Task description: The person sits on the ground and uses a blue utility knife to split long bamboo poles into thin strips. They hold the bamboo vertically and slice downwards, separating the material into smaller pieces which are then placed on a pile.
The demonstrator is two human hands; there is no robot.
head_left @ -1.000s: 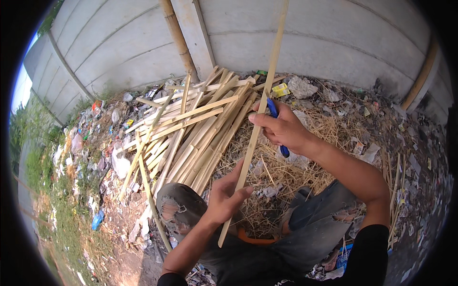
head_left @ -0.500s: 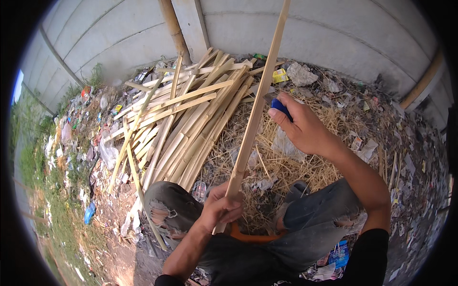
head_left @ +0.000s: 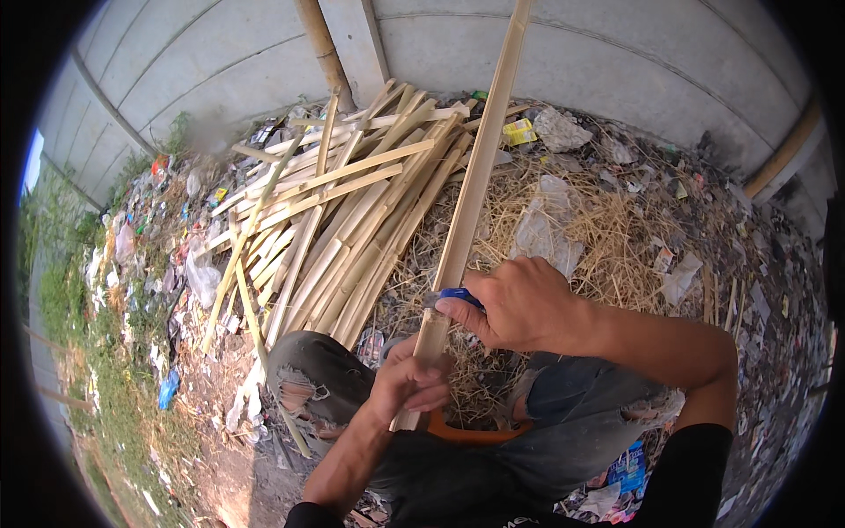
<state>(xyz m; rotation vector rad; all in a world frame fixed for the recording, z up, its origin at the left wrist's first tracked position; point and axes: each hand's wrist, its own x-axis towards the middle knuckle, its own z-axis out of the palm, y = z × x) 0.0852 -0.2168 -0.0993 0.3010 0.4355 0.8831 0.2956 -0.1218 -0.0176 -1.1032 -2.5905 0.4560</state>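
Lower than before, my right hand (head_left: 526, 306) is clasping a blue-handled knife (head_left: 461, 297) against the strip (head_left: 474, 194) my left hand (head_left: 407, 385) is gripping.

A long pale bamboo strip (head_left: 476, 180) passes through the left fingers (head_left: 429, 397); just beyond them, a blue-handled blade (head_left: 458, 297) touches it. Flat pale bamboo strips (head_left: 359, 227) lie piled ahead-left, dry tan straw (head_left: 609, 236) ahead-right.

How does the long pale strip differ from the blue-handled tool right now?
The strip is long and narrow; the blue-handled tool is far shorter. The strip is pale tan, the tool's handle bright blue. The left hand grips the strip near its lower end, while the right hand grips the tool. Both are hand-held, and they appear to meet.
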